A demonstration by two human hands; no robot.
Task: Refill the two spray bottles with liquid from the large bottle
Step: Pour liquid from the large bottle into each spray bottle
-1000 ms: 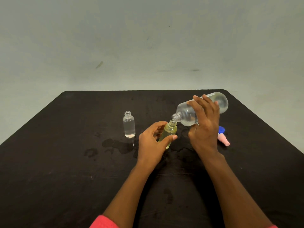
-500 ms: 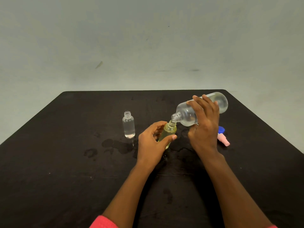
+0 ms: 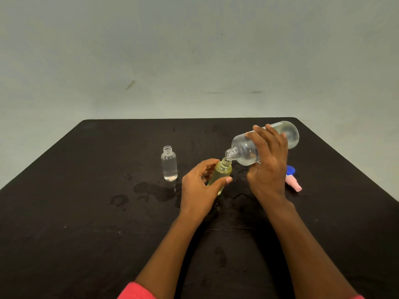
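My right hand (image 3: 266, 167) grips the large clear bottle (image 3: 244, 151), tipped nearly flat with its open neck pointing left and down. The neck sits right over the mouth of a small yellowish spray bottle (image 3: 222, 172). My left hand (image 3: 199, 190) holds that small bottle, tilted toward the large one, with fingers and thumb curled round it. A second small spray bottle (image 3: 169, 166), clear and uncapped, stands upright to the left with liquid inside.
The black table (image 3: 86, 212) has wet patches (image 3: 151, 190) in front of the clear bottle and round my hands. A blue cap (image 3: 291, 170) and a pink spray cap (image 3: 293, 184) lie to the right of my right hand.
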